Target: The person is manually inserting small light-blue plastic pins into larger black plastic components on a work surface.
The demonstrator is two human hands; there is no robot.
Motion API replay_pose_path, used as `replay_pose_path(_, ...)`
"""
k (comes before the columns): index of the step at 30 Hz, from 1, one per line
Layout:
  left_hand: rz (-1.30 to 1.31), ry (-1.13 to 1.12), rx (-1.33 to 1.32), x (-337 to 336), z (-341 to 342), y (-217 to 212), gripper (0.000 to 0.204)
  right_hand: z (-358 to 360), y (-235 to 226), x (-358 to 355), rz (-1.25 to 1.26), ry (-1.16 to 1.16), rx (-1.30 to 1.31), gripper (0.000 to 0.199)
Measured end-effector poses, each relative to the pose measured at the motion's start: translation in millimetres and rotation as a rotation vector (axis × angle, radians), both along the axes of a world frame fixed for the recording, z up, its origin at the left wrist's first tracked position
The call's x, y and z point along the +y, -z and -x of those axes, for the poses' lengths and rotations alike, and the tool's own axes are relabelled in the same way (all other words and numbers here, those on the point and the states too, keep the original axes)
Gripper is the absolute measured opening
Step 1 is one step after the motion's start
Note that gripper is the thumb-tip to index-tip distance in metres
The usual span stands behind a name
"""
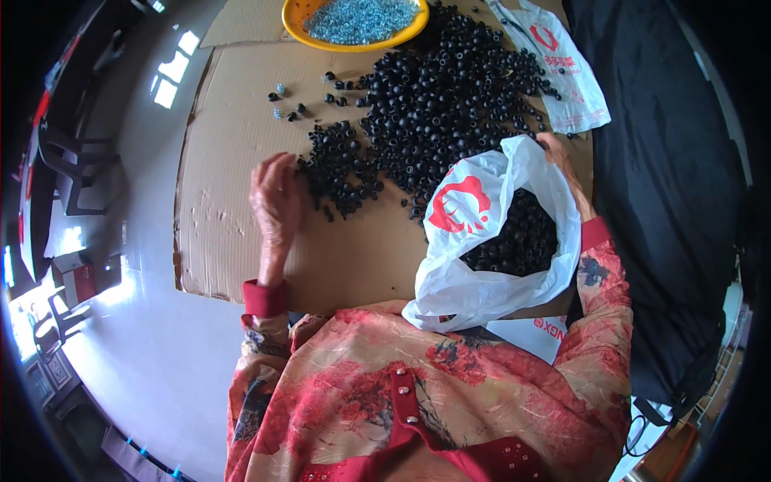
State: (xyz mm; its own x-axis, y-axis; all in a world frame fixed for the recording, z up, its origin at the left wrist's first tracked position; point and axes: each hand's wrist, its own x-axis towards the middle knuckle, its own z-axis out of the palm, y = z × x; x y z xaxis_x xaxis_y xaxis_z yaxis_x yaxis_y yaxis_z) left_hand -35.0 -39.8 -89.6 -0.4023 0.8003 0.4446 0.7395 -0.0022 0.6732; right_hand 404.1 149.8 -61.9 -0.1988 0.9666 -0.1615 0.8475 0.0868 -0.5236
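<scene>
Your left hand [274,191] is open, its fingers loosely curved just beside a small cluster of black beads [341,165] on the cardboard [221,153]. Your right hand [560,157] is at the far right rim of the white bag [446,269]; whether it grips, I cannot tell. The large bead pile [442,104] lies beyond and between your hands.

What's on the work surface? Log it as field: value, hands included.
left hand: beside smaller black bead heap; contact unclear
right hand: at far-right rim of open white bag; grip unclear
bag contents: black beads
main pile: black beads, beyond the open bag
bowl: yellow, holding pale blue beads
second bag: white, lying right of main pile
surface: cardboard
</scene>
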Motion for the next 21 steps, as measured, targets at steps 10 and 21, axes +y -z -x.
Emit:
replay_pose_path(10,-0.05,0.086,-0.035,7,-25,-3,0.022,102,-29,23,0.144,-0.179,0.023,0.065)
replay_pose_path(21,0.019,-0.095,0.071,39,19,3,0.034,186,-47,3,0.286,-0.366,0.242,0.044)
